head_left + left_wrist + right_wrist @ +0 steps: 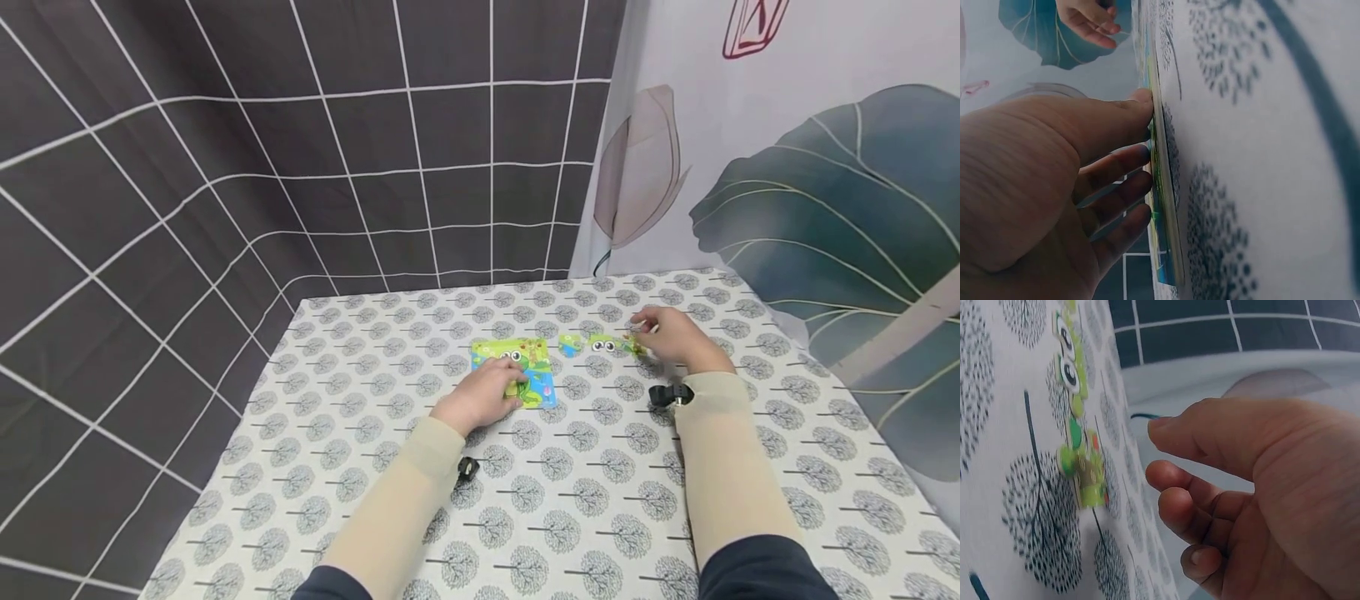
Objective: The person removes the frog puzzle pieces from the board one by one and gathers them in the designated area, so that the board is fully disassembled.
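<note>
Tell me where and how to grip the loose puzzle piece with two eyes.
Pinch the eye piece by its near and far edges, coming down from above, probably with the right hand, which is close by. It lies flat on the cloth, with other pieces beside its two ends, so those edges look freest.

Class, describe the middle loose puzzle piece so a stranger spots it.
On the tree-print tablecloth, find the jigsaw board under the left hand. Right of it, in a row of three, the middle loose piece alone shows cartoon eyes.
</note>
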Available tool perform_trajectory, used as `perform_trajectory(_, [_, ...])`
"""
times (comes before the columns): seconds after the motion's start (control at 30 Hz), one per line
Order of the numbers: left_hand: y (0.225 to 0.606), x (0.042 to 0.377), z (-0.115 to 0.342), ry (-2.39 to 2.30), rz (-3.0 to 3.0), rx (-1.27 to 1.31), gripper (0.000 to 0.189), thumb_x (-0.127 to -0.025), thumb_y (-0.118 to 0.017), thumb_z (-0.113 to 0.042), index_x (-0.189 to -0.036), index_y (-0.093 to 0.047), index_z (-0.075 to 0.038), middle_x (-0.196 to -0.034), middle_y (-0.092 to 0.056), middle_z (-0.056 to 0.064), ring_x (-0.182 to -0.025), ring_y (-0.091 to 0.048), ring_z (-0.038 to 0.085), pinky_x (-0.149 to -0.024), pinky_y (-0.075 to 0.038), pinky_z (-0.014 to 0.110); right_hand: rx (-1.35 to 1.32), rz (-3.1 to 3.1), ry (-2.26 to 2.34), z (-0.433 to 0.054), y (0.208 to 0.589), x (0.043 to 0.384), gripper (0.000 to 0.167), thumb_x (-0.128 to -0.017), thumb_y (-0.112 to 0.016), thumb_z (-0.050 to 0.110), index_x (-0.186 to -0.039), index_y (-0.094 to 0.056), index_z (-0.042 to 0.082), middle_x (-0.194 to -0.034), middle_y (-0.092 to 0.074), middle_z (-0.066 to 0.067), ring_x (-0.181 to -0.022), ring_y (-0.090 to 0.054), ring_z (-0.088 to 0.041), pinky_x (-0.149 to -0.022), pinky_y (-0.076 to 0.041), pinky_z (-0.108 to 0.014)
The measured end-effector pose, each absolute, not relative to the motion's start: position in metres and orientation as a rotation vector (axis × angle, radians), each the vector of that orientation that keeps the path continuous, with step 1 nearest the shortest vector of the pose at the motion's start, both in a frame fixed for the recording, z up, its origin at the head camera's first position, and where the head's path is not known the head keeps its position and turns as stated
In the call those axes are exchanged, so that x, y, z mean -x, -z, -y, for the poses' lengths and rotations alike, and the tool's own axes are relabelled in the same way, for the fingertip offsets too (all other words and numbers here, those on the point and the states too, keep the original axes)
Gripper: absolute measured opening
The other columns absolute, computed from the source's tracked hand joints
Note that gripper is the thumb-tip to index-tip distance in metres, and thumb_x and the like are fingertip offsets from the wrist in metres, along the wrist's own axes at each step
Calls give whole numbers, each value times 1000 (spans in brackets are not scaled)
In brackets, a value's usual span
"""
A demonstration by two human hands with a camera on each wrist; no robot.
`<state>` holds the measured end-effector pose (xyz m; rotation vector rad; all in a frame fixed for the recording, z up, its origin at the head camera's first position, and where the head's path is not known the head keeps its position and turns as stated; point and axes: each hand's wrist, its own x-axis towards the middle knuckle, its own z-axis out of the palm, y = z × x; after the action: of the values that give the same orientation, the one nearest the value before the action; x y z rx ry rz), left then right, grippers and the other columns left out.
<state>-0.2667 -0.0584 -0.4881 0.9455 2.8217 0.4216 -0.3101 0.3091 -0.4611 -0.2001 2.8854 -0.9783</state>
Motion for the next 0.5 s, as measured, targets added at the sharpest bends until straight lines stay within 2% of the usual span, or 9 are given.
perform_trajectory(0.13, [489, 265, 61, -444, -2835, -962, 45, -98, -74, -32, -140, -66, -18, -151, -56, -2, -142, -48, 23, -124, -34, 42, 232, -2903, 987, -298, 461, 313, 36, -100, -64, 12, -133, -63, -4, -105, -60, -14, -78, -53, -21, -63, -48, -34])
perform_trajectory(0.33, [489, 263, 70, -518, -2833, -921, 45, -99, -73, -35, -141, -65, -21, -157, -51, -5, -149, -40, 22, -126, -29, 46, 290, -2898, 1019, -281, 465, 320, 38, -97, -66, 8, -132, -64, -3, -102, -61, -13, -79, -57, -22, -61, -52, -33])
perform_trajectory(0.5, [490, 261, 80, -561, -2832, -889, 44, -98, -73, -34, -140, -67, -21, -151, -55, -5, -144, -45, 21, -124, -33, 45, 357, -2910, 1015, -268, 469, 325, 36, -96, -69, 10, -130, -67, -2, -102, -64, -10, -86, -60, -24, -62, -55, -31])
